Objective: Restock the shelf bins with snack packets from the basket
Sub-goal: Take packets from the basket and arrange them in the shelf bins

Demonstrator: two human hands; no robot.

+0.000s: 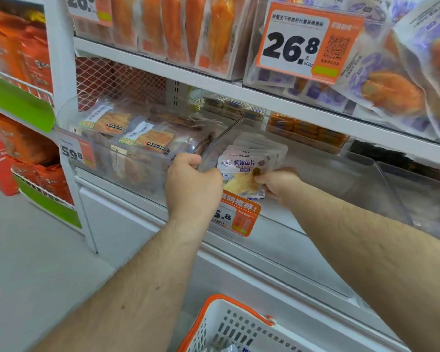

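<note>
A row of white and purple fish snack packets stands upright at the front left of a clear shelf bin. My left hand curls its fingers over the stack's left edge at the bin's front wall. My right hand pinches the front packet's right side with thumb and fingers. The white basket with an orange rim sits below, at the bottom of the view, with a packet partly showing inside.
The neighbouring clear bin on the left holds several dried fish packs. An orange price tag hangs on the bin front under my hands. Above are shelves of orange and purple packs and a 26.8 price card.
</note>
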